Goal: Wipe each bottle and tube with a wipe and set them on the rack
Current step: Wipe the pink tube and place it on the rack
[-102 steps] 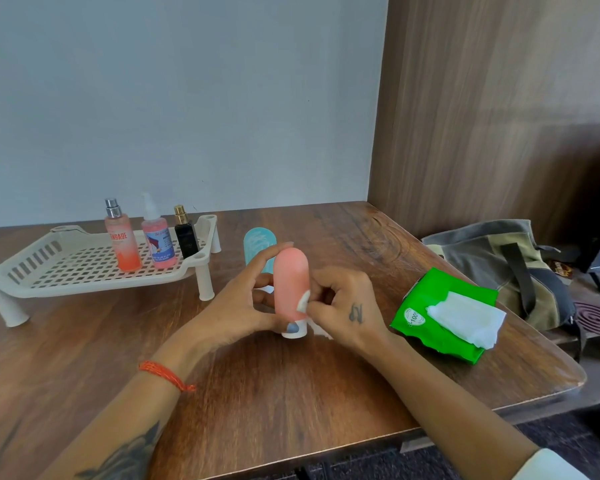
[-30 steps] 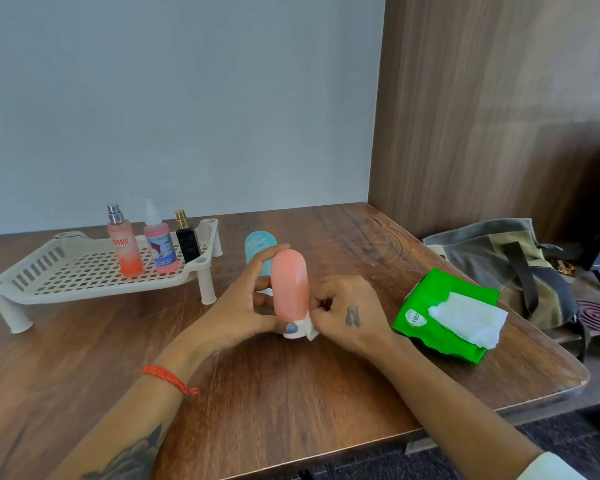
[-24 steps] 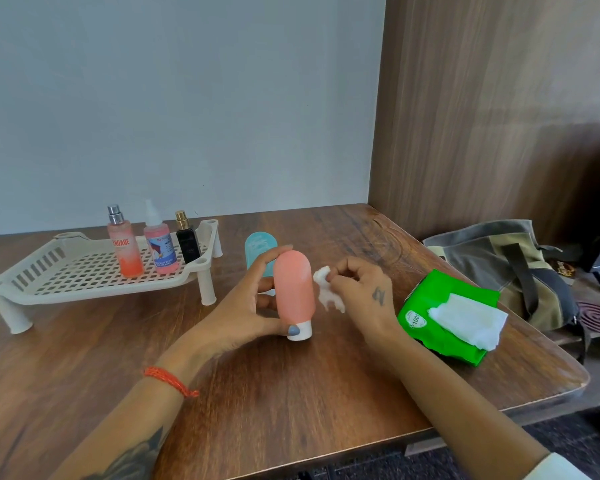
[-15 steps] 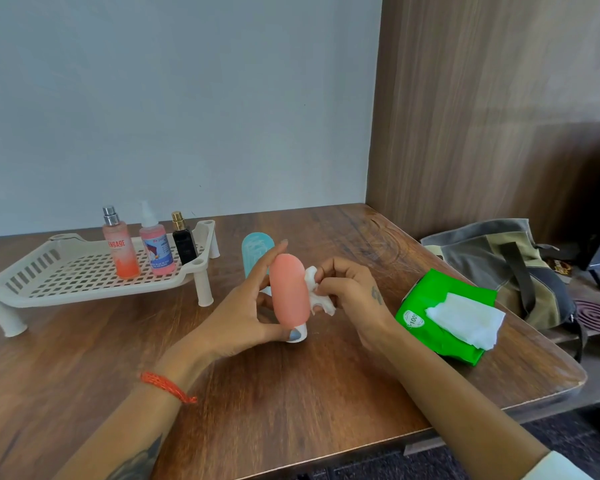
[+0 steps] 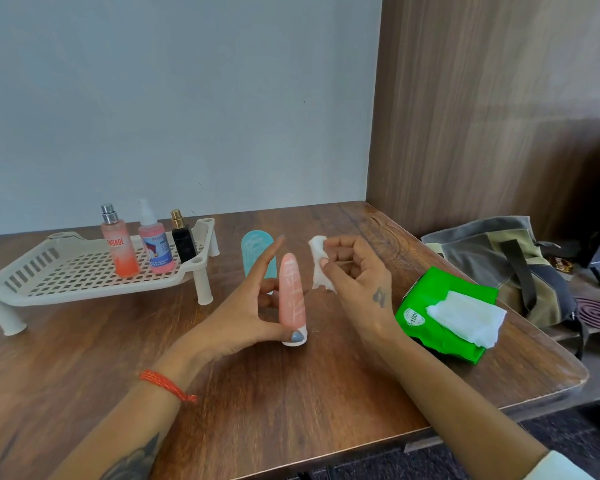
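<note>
My left hand (image 5: 243, 306) grips a pink tube (image 5: 292, 299) standing cap-down on the wooden table (image 5: 291, 393), thumb at the white cap. Just right of the tube, my right hand (image 5: 357, 275) pinches a crumpled white wipe (image 5: 317, 261), a small gap apart from the tube. A teal tube (image 5: 257, 251) stands behind my left fingers, partly hidden. The cream rack (image 5: 66, 275) at the left carries three bottles at its right end: an orange spray bottle (image 5: 118, 247), a pink spray bottle (image 5: 155, 244) and a small black bottle (image 5: 183, 240).
A green wipes pack (image 5: 440, 306) with a white wipe sticking out lies near the table's right edge. A grey and olive bag (image 5: 506, 265) sits off the table to the right. A wood panel wall rises behind on the right.
The tube has been turned in my left hand so its narrow side faces me. My right hand lifted the wipe off the tube, up and to the right.
</note>
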Action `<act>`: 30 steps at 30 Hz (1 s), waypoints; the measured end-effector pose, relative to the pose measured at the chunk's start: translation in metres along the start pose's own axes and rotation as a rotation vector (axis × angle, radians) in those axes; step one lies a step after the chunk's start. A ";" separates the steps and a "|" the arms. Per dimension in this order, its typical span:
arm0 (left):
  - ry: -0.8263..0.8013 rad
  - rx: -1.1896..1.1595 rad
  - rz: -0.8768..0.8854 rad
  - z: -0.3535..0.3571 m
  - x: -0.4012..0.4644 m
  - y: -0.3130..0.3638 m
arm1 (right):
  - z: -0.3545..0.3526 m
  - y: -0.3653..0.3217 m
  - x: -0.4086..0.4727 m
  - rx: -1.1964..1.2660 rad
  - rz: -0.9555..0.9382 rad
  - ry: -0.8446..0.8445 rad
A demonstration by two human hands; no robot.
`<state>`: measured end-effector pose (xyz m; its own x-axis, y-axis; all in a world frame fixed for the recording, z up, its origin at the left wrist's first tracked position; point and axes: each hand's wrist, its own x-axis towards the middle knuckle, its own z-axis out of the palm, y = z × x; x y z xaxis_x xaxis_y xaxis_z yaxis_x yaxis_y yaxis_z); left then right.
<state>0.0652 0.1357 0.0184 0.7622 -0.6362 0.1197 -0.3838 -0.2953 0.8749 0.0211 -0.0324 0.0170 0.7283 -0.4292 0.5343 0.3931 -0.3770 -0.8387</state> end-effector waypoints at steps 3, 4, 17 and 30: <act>-0.047 -0.087 0.011 0.001 -0.001 0.001 | 0.004 0.002 -0.005 -0.243 -0.400 0.009; -0.050 -0.112 0.017 0.001 -0.002 0.002 | 0.005 0.003 -0.007 -0.315 -0.516 -0.037; -0.064 -0.163 0.042 0.001 -0.004 0.003 | 0.009 0.010 -0.004 -0.301 -0.413 -0.126; -0.052 -0.225 0.071 0.002 -0.006 0.005 | 0.008 0.010 -0.012 -0.499 -0.750 -0.163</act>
<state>0.0576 0.1363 0.0210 0.7075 -0.6870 0.1658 -0.3057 -0.0861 0.9482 0.0203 -0.0243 0.0013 0.4654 0.1784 0.8669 0.5342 -0.8376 -0.1144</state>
